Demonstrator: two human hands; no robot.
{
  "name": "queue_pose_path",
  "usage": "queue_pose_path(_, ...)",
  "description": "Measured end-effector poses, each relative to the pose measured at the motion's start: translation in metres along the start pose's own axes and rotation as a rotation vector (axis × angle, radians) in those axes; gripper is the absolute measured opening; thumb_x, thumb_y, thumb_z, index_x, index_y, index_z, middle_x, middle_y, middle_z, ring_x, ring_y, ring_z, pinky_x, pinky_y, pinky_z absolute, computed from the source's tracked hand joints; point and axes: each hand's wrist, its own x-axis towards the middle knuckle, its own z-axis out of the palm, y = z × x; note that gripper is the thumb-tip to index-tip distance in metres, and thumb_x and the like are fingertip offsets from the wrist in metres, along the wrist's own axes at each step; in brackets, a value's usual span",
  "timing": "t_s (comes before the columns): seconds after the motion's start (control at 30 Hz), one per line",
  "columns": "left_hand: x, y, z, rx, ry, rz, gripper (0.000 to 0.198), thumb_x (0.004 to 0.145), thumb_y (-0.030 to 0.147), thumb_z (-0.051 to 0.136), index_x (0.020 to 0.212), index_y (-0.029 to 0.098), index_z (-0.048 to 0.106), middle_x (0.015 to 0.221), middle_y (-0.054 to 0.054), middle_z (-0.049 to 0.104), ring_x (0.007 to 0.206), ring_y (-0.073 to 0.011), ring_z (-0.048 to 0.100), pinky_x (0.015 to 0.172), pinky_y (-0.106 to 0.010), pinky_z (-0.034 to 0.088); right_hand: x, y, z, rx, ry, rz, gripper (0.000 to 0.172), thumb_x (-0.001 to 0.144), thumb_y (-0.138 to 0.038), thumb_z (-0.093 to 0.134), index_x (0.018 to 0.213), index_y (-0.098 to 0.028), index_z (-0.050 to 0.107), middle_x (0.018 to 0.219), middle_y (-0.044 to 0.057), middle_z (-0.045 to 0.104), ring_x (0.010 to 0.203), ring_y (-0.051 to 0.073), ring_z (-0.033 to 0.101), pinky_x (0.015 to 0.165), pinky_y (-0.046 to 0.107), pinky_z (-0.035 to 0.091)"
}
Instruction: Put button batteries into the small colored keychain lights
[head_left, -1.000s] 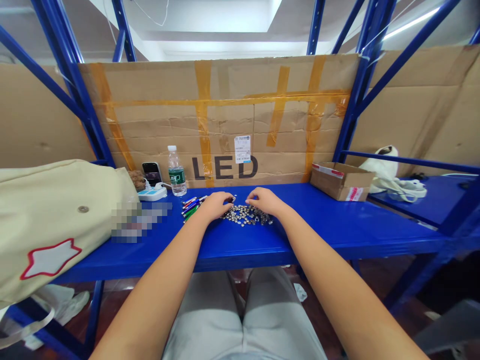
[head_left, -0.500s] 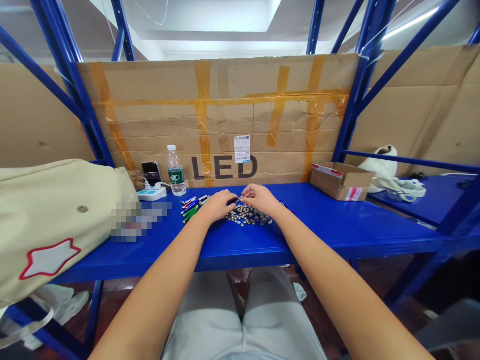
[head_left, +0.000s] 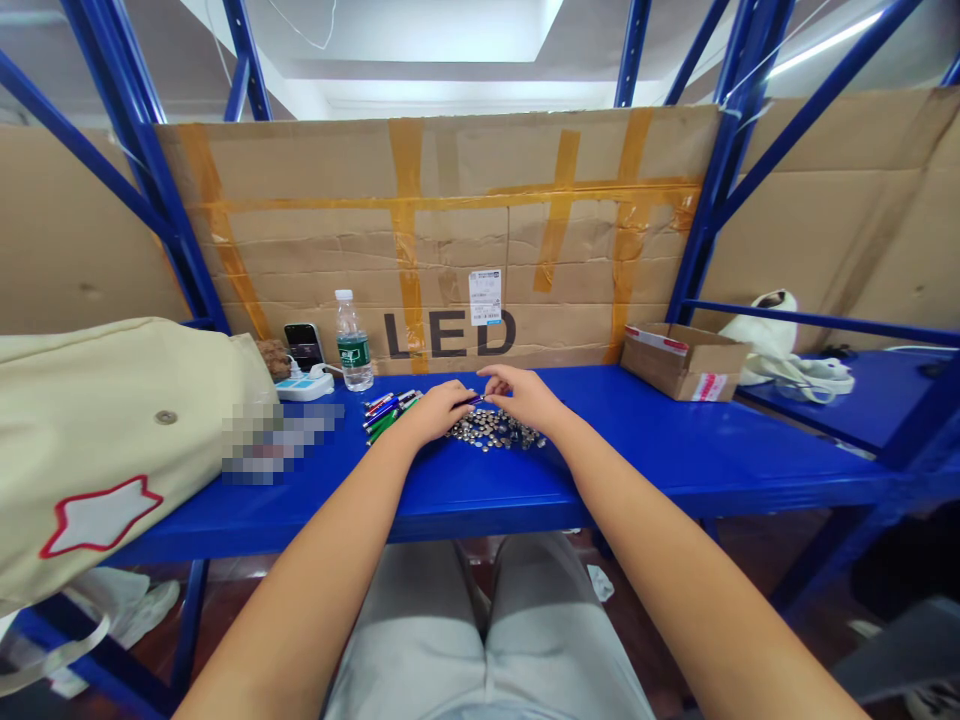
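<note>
Hands closer together over metal pieces

a blue steel shelf carries small metal parts, slim coloured tubes, a bottle.

discs, seemingly shiny metal, on glossy painted shelf.

There is one left hand and one right hand over the blue desk, with a big pile of little round metal bits, too many to count. Near the back edge of the desk there is one water bottle, one phone, one power strip and one cardboard box. About six thin colored sticks lie together, too close to count for sure.
</note>
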Motion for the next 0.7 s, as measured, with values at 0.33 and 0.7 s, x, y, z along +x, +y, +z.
queue_pose_path(0.33, -0.013, -0.004, -0.023, -0.284, -0.218, -0.053, 0.035, 0.09, 0.042, 0.046, 0.113, 0.023, 0.064, 0.117, -0.003, 0.065, 0.105, -0.0184, 0.057, 0.098, -0.03, 0.04, -0.005, -0.022, -0.004, -0.11, -0.114, -0.155, 0.033, 0.077, -0.01, 0.056, 0.108, -0.02, 0.063, 0.087, 0.002, 0.068, 0.082, 0.013, 0.062, 0.081, 0.028, 0.045)
queue_pose_path(0.7, -0.011, 0.006, -0.027, -0.443, -0.116, -0.155, 0.04, 0.087, 0.045, 0.048, 0.112, 0.019, 0.065, 0.117, -0.003, 0.066, 0.108, -0.02, 0.058, 0.098, -0.032, 0.042, -0.003, -0.013, -0.001, 0.076, 0.0, 0.045, 0.015, 0.078, -0.029, 0.062, 0.085, -0.016, 0.062, 0.076, 0.002, 0.065, 0.069, 0.013, 0.057, 0.066, 0.026, 0.045)
